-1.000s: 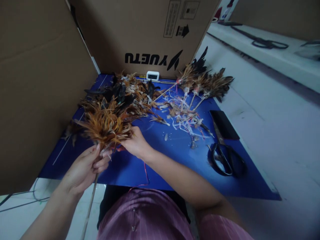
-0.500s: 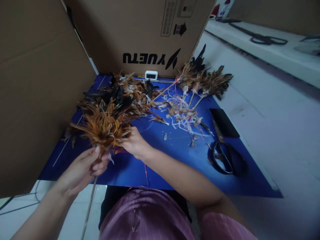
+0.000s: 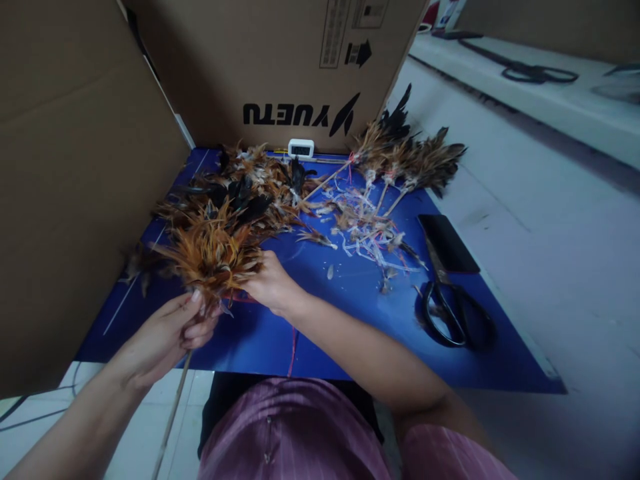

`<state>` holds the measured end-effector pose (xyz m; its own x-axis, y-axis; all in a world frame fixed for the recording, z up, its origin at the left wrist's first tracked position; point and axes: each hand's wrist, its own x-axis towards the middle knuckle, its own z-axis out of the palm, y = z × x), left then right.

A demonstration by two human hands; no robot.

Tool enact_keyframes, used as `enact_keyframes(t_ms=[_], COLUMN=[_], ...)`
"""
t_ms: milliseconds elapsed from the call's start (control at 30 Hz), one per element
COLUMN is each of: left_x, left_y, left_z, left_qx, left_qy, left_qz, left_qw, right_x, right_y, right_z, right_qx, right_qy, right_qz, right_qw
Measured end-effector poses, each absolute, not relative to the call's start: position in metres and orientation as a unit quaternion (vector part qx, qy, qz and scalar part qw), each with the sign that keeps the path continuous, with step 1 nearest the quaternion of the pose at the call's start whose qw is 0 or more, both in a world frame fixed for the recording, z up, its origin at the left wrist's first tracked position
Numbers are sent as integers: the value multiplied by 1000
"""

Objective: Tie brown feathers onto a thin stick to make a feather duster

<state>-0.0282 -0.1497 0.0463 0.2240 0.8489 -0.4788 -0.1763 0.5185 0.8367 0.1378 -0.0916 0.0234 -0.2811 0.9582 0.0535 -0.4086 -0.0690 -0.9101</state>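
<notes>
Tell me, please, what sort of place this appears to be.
Probably a small handcraft workspace: the left hand holds a stick-mounted feather bundle, with black-handled scissors and loose string-like scraps lying on the blue tabletop.

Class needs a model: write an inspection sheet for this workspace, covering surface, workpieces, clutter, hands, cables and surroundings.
Surface: blue tabletop, strewn with feathers.
Workpieces: feather bundle on a thin stick; red strand at the near edge.
Clutter: pale plastic strips; scissors beside a flat black object.
Hands: left hand closed around the bundle's base; right hand at its side, grip hidden.
Cables: dark cables at lower left, beyond the tabletop.
Surroundings: cardboard panels behind and at left; second scissors on a ledge at right.
</notes>
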Motion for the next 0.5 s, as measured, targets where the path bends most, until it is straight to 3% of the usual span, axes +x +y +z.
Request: enact_keyframes(t_ms=[333,400,500], left_x=[-26,-26,-28], left_y=[-148,-147,-146], left_z=[40,37,35], left_qx=[292,276,265], left_qy=[475,478,484], left_qz=[386,390,389], left_qw=[735,736,738], right_x=[139,150,180], right_y=[-90,-87,-80], right_z=[17,18,23], right_qx=[-383,-411,-482], right_qy=[-498,-585,-715], right_qz=[632,564,369], right_qw=[453,413,347])
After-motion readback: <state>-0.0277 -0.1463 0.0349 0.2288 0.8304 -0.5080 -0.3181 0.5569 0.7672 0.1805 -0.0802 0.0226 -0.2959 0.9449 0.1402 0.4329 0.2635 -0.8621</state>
